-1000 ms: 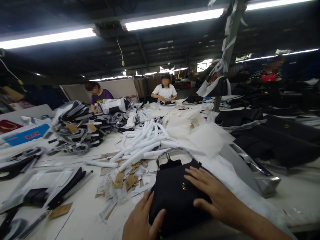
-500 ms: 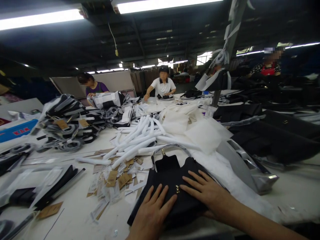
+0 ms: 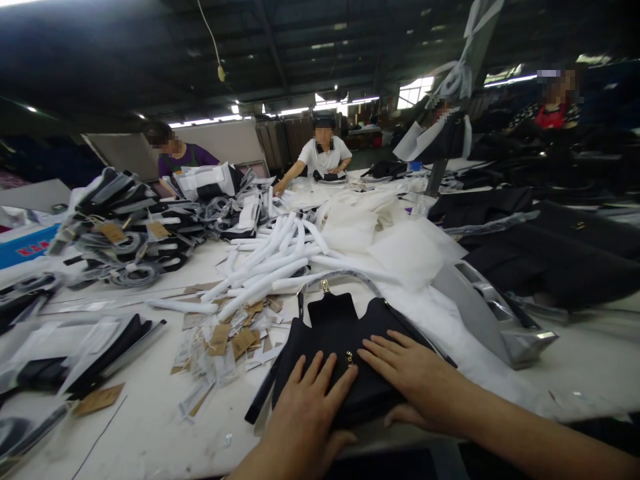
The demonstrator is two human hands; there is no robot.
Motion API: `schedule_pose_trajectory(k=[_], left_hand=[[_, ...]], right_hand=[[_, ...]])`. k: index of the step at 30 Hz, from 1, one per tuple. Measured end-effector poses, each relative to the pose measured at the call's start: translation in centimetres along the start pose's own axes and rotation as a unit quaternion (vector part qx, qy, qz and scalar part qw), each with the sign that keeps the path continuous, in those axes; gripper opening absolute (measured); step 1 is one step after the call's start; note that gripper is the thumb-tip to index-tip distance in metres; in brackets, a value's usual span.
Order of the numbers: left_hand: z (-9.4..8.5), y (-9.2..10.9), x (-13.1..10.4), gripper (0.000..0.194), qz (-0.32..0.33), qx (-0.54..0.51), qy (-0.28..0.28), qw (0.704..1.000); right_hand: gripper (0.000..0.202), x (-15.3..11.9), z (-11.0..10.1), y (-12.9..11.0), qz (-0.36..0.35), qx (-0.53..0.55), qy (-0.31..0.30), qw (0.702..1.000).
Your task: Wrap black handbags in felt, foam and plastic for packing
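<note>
A black handbag point(image 3: 330, 333) lies on the white table near its front edge, with its flap piece pointing away and a gold clasp point(image 3: 349, 359) on its front. My left hand point(image 3: 313, 407) rests flat on the bag's left part, fingers spread, its index fingertip close to the clasp. On the right part lies my right hand point(image 3: 410, 373), fingers stretched out and the thumb at the bag's near edge. Behind the bag its wrapped handle point(image 3: 345, 273) arches up.
White foam tubes point(image 3: 270, 267), paper tags point(image 3: 220, 340) and white sheets point(image 3: 410, 250) lie beyond the bag. Wrapped straps point(image 3: 125, 233) are heaped at left, black bags point(image 3: 550, 267) at right. Across the table a person point(image 3: 324, 153) reaches out an arm.
The view has tilted down somewhat. Both hands stay on the bag; the thumbs now show at its near side. The person across has stretched an arm further to the left.
</note>
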State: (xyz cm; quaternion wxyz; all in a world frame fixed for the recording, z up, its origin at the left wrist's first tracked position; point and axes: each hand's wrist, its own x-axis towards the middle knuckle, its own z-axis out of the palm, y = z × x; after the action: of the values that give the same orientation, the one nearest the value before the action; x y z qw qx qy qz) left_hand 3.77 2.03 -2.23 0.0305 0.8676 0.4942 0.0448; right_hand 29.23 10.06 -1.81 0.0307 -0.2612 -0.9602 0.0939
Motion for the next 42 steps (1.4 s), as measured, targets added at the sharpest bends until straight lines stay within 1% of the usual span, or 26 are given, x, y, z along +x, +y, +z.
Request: schedule_pose_trajectory(k=[1,2,4,6,7,9,11,13,15,16,17,19,21,23,25,26,28,30,31,33,35,37,39,41,42], left_hand=[[0.2,0.0,0.3,0.085,0.001,0.010,0.004,1.000],[0.8,-0.1,0.5,0.077,0.004,0.023,0.011,1.000],[2.2,-0.7,0.7,0.061,0.014,0.056,0.028,0.998],[3.3,-1.2,0.5,0.054,0.035,0.085,0.048,0.995],[3.5,-1.3,0.2,0.053,0.049,0.093,0.057,0.993],[3.0,-1.1,-0.4,0.050,0.078,0.092,0.061,0.991],[1.9,-0.5,-1.0,0.050,0.083,0.066,0.036,0.994],[0.6,0.3,-1.3,0.059,0.072,0.033,0.001,0.997],[0.1,0.9,-1.3,0.075,0.058,0.023,-0.009,0.998],[0.2,1.0,-1.2,0.079,0.054,0.031,0.000,0.998],[0.6,1.0,-1.1,0.078,0.051,0.048,0.019,0.997],[1.8,0.7,-0.8,0.064,0.054,0.101,0.074,0.991],[3.4,0.2,-0.6,0.050,0.071,0.155,0.141,0.975],[4.7,-0.2,-0.6,0.046,0.079,0.184,0.194,0.960],[5.6,-0.5,-0.8,0.046,0.078,0.175,0.212,0.958],[6.0,-0.5,-1.0,0.048,0.079,0.157,0.210,0.962],[6.6,-0.4,-1.4,0.054,0.086,0.111,0.204,0.969],[7.2,-0.2,-1.7,0.060,0.086,0.071,0.211,0.971],[7.4,0.0,-1.7,0.062,0.081,0.060,0.220,0.970],[7.8,0.3,-1.7,0.063,0.067,0.052,0.239,0.967],[8.0,0.5,-1.5,0.062,0.056,0.048,0.255,0.964],[8.1,0.6,-1.4,0.060,0.051,0.045,0.263,0.962],[8.2,0.6,-1.4,0.059,0.051,0.045,0.272,0.960],[8.3,0.4,-1.5,0.058,0.053,0.057,0.283,0.956],[8.4,0.3,-1.5,0.058,0.054,0.069,0.289,0.953]], right_hand=[[0.082,0.5,0.0,0.0,-0.009,-0.008,0.002,1.000],[0.080,0.9,0.3,0.1,-0.016,-0.018,0.005,1.000],[0.067,1.4,1.6,0.4,-0.020,-0.047,0.018,0.999],[0.052,1.4,2.9,0.5,-0.024,-0.082,0.038,0.996],[0.049,1.1,3.3,0.4,-0.031,-0.095,0.044,0.994],[0.048,0.3,3.5,-0.1,-0.048,-0.102,0.041,0.993],[0.049,-0.6,2.8,-0.9,-0.054,-0.085,0.021,0.995],[0.055,-1.3,1.8,-1.7,-0.045,-0.061,0.003,0.997],[0.070,-1.6,1.1,-2.2,-0.026,-0.048,0.003,0.999],[0.077,-1.6,1.1,-2.3,-0.017,-0.049,0.010,0.999],[0.080,-1.5,1.4,-2.3,-0.010,-0.056,0.023,0.998],[0.072,-1.2,2.6,-2.0,-0.008,-0.087,0.061,0.994],[0.060,-1.0,4.5,-1.6,-0.015,-0.136,0.110,0.984],[0.061,-0.9,6.2,-1.3,-0.021,-0.176,0.144,0.974],[0.068,-1.2,7.3,-1.2,-0.021,-0.178,0.149,0.972],[0.072,-1.5,7.5,-1.3,-0.017,-0.163,0.140,0.976],[0.075,-2.2,7.3,-1.5,-0.014,-0.113,0.114,0.987],[0.073,-2.8,6.7,-1.7,-0.014,-0.058,0.092,0.994],[0.070,-2.9,6.4,-1.8,-0.013,-0.033,0.090,0.995],[0.058,-2.6,5.6,-1.9,0.008,0.011,0.107,0.994],[0.043,-1.4,4.6,-2.0,0.052,0.052,0.126,0.989],[0.036,0.6,3.6,-2.1,0.074,0.072,0.114,0.988],[0.027,2.8,2.6,-2.2,0.046,0.048,0.068,0.996],[0.014,4.7,1.9,-2.3,0.001,-0.010,0.022,1.000],[0.008,5.4,1.7,-2.4,-0.013,-0.038,0.010,0.999]])
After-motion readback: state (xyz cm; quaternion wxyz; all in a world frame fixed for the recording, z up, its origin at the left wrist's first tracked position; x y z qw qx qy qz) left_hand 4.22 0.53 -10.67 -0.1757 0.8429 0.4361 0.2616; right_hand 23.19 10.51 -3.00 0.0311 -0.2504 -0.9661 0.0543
